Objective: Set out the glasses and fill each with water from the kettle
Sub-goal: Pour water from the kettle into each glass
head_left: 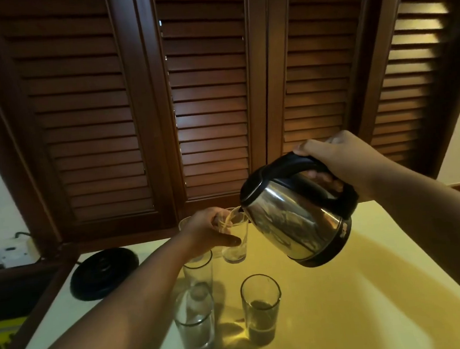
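Kettle (294, 218) was tilted, pouring into the far glass (240, 237) on the counter (372, 287). Right hand (341, 156) fingers gripped its handle, left hand (211, 229) fingers held that glass. Little water in it; other glasses (261, 308) set out, levels unclear, so probably most filling left.

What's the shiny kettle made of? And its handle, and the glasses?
The kettle looks like polished steel: its body mirrors the room. Its handle seems to be black plastic, smooth and dull. The glasses are probably clear glass: the table shows through them.
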